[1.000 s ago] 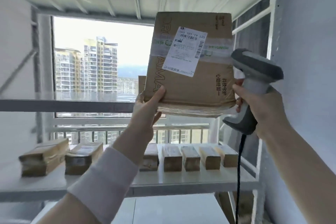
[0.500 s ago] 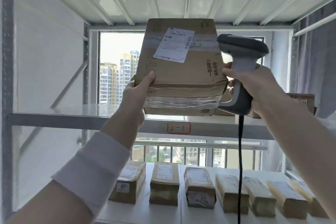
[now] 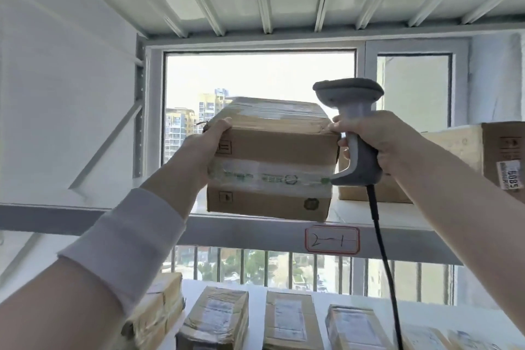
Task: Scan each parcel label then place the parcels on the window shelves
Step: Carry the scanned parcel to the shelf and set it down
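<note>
A brown cardboard parcel (image 3: 272,162) with clear tape around it sits at the front edge of the white upper shelf (image 3: 119,223), its taped front face turned to me and its label out of sight on top. My left hand (image 3: 203,148) grips its upper left corner. My right hand (image 3: 375,140) holds a grey corded barcode scanner (image 3: 352,128) by the handle, and its fingertips touch the parcel's upper right corner.
Another brown box (image 3: 466,159) with a number sticker stands on the same shelf to the right. A red-framed tag (image 3: 332,240) reading 2-1 marks the shelf edge. Several taped parcels (image 3: 216,318) lie on the lower shelf. The window (image 3: 255,79) is behind.
The parcel went from upright with its label facing me to lying flat, lowered onto the upper shelf edge. My view shifted closer, and the scanner hand came against the box.
</note>
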